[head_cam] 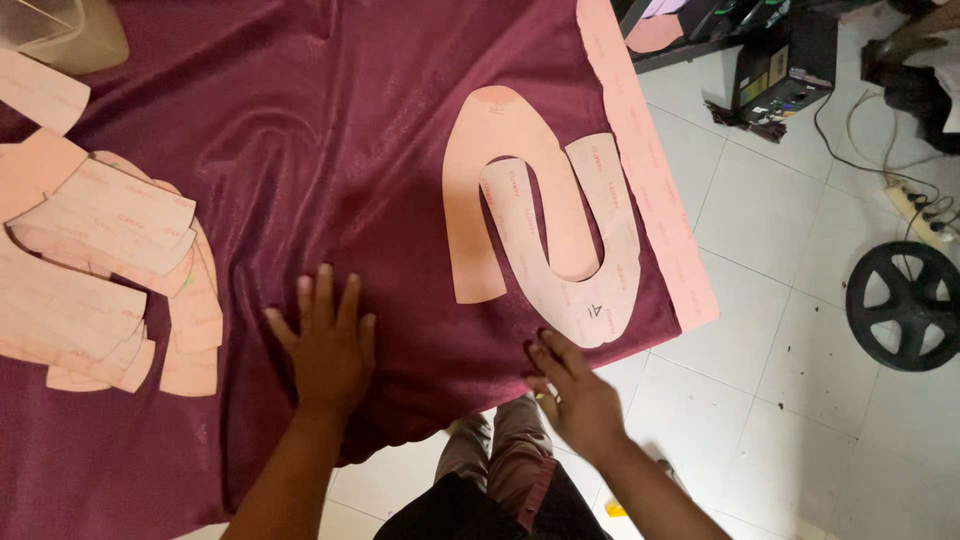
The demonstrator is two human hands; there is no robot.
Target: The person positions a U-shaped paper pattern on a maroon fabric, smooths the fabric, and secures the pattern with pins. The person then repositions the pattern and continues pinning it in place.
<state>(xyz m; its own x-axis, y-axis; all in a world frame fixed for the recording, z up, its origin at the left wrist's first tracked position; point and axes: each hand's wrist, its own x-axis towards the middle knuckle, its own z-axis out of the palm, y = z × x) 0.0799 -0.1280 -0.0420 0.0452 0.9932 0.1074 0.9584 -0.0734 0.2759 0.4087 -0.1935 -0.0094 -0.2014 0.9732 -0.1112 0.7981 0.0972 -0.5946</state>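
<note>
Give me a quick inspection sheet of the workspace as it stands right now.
Surface: maroon fabric spread over the table, wrinkled near the front edge.
Job's things: two U-shaped card patterns interlocked on the fabric.
Clutter: pile of card pieces at left; long card strip along the right edge.
Grippers: left hand flat on the fabric; right hand fingertips at the lower pattern's edge.
Cables: power strip with cords on the floor.
Surroundings: white tiled floor, black wheel, black box.
</note>
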